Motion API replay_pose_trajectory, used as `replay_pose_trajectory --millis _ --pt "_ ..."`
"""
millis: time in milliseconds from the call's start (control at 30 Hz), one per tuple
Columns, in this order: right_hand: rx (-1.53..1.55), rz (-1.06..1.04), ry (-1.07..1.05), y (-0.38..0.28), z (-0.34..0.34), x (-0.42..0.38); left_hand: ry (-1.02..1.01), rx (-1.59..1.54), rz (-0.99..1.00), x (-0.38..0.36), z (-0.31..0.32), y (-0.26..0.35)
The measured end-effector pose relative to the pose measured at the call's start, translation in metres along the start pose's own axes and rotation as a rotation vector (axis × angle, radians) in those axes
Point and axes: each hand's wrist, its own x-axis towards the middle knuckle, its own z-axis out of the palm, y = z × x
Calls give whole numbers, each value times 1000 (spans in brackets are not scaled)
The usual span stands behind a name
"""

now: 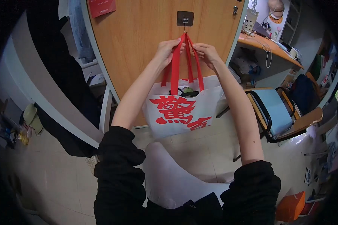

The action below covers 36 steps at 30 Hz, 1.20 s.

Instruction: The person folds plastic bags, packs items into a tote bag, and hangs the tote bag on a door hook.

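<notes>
A white tote bag (210, 101) with red characters and red handles hangs in front of a wooden door. Its handles run up to a hook (185, 20) on a dark square plate fixed to the door. My left hand (171, 51) has its fingers closed around the left red strap near the top. On the other side, my right hand (206, 53) pinches the right strap just below the hook. Something green and black shows inside the bag's opening. Whether the handles rest on the hook's tip is too small to tell.
The wooden door (139, 37) stands right ahead, with a red paper (101, 6) at its upper left. To the right are a cluttered desk (274, 47) and a chair with a light blue back (271, 108). An orange box (290, 207) lies on the floor at lower right.
</notes>
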Motion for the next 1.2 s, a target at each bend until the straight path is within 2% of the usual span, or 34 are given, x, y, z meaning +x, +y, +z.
replay_pose_trajectory --millis 33,100,233,300,433,500,533,600,633,800,900,967,1033,1100,1200 --pt "-1 1 4 -2 0 -1 1 28 -1 3 3 3" --pt "-341 -139 95 -6 3 -1 -1 57 -2 8 7 6" --pt "-577 -210 150 -6 2 8 20 157 11 17 8 1" --pt "-434 -197 237 -2 1 13 29 171 32 16 11 4" --pt "-264 -171 230 -15 2 12 35 237 19 8 25 27" --pt "-59 -153 95 -20 -3 14 48 285 7 11 24 33" --pt "-57 -142 89 -28 -7 24 -6 201 -56 26 16 42" --pt "137 3 -255 -38 -14 23 -68 133 -103 28 12 47" --pt "139 -1 -258 -41 -12 17 -80 171 -126 22 15 51" --pt "57 193 -191 -65 -5 6 -86 323 -161 12 24 58" --pt "-51 174 -90 -62 -3 10 -91 383 -120 10 25 53" --pt "14 118 -17 -48 -4 23 54 407 -47 10 29 46" --pt "85 60 53 -46 6 27 107 365 -48 16 29 42" --pt "92 57 231 -41 12 33 160 322 -50 25 25 37" --pt "138 61 201 -29 8 50 159 233 -103 39 13 32"
